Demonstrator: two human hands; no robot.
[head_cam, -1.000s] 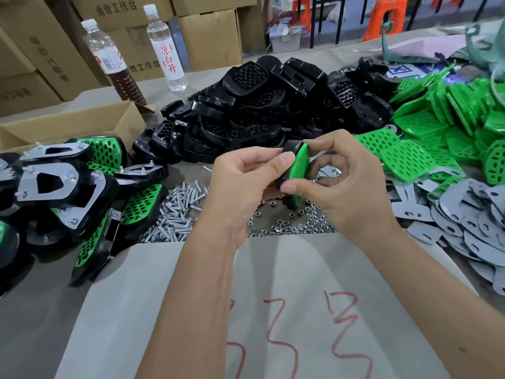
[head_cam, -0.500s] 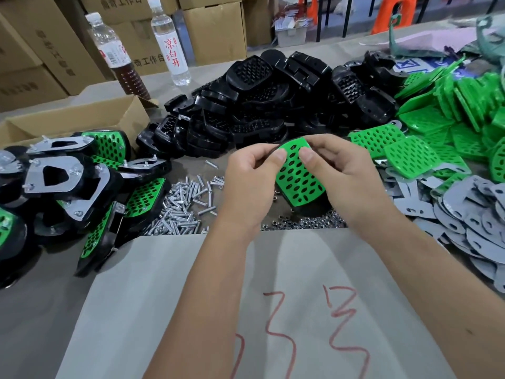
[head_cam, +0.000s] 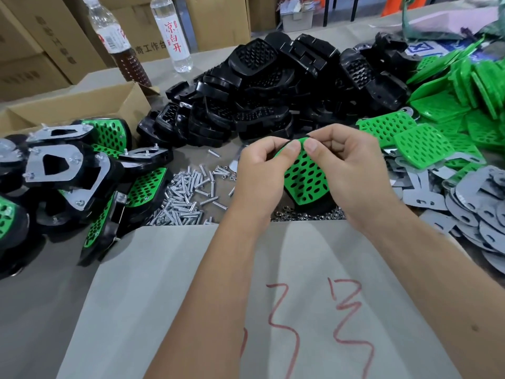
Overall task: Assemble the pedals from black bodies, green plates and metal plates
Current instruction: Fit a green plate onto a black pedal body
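the grey sheet (head_cam: pixel 169 283) nearest the person is bare but for red scrawled marks (head_cam: pixel 352 315) that i cannot read; its far edge meets a strip of loose screws (head_cam: pixel 185 192) and small nuts (head_cam: pixel 308 214). beyond that the room is hemmed in: a heap of black bodies (head_cam: pixel 267 86) behind, finished pedals (head_cam: pixel 62 170) to the left, green plates (head_cam: pixel 448 113) and grey metal plates (head_cam: pixel 481 212) to the right. above the nuts, the left hand (head_cam: pixel 262 173) and right hand (head_cam: pixel 352 170) both grip one green plate on a black body (head_cam: pixel 304 179), thumbs pinching its upper edge, fingers curled round the sides. a clear bottle (head_cam: pixel 172 34) bears red chinese characters; cardboard boxes (head_cam: pixel 43 47) carry print too blurred to read.
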